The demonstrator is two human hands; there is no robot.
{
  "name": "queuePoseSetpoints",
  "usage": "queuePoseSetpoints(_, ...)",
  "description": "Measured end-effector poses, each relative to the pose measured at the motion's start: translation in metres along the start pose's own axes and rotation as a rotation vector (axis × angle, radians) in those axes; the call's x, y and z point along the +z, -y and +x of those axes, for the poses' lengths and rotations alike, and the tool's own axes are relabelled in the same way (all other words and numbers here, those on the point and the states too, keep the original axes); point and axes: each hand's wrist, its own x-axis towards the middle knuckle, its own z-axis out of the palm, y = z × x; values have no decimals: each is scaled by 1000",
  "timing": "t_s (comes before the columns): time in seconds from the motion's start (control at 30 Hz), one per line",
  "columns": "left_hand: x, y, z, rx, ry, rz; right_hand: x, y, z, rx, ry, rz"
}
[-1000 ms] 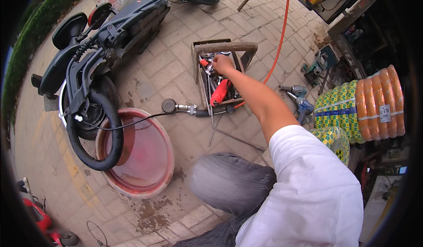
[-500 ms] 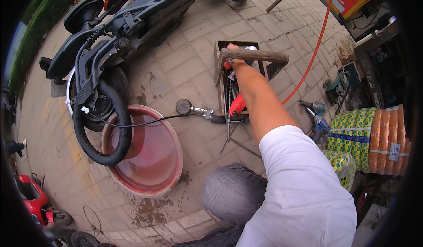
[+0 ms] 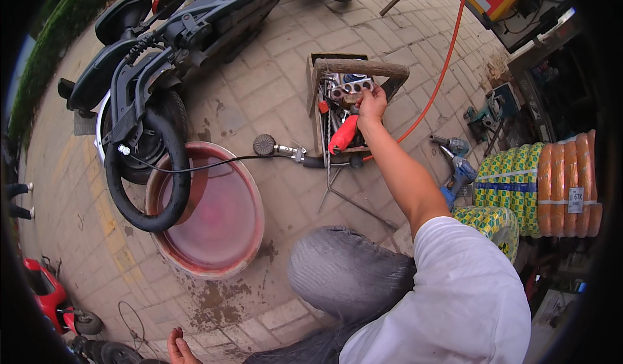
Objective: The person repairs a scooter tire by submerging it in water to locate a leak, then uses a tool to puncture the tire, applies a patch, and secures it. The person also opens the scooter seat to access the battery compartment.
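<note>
My right hand [image 3: 372, 107] is over the wooden toolbox [image 3: 389, 70], its fingers closed on a pale strip with several dark round spots [image 3: 351, 90]. Below that hand lies a red-wrapped tool [image 3: 344, 135] among metal tools in the box. At the lower edge, my left hand [image 3: 182, 349] shows only in part, fingers apart and nothing in them. Left of the toolbox, a black inner tube [image 3: 165, 222] hangs from the wheel of a tipped-over scooter [image 3: 201, 33], partly over a red basin of cloudy water [image 3: 258, 237].
An air hose with a round gauge [image 3: 264, 144] runs between the tube and the toolbox, joining an orange hose [image 3: 448, 72]. At right lie a blue power tool [image 3: 459, 174] and coils of yellow-green and orange hose [image 3: 563, 185]. A red vehicle [image 3: 48, 292] stands at far left.
My right hand has come up from inside the toolbox and now holds the spotted strip. My left hand has entered at the lower edge. The whole view has shifted slightly.
</note>
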Motion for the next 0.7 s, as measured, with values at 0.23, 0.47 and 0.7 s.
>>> queuePoseSetpoints(0.23, 59, -51, 28, 485, 173, -51, -8, 103, -92, 296, 175, 219)
queuePoseSetpoints(0.47, 109, -150, 27, 991, -31, -38, 64, 193, -268, 521, 847, 49)
queuePoseSetpoints(0.7, 95, -133, 19, 747, -165, -132, 96, 229, -352, 713, 1361, 206)
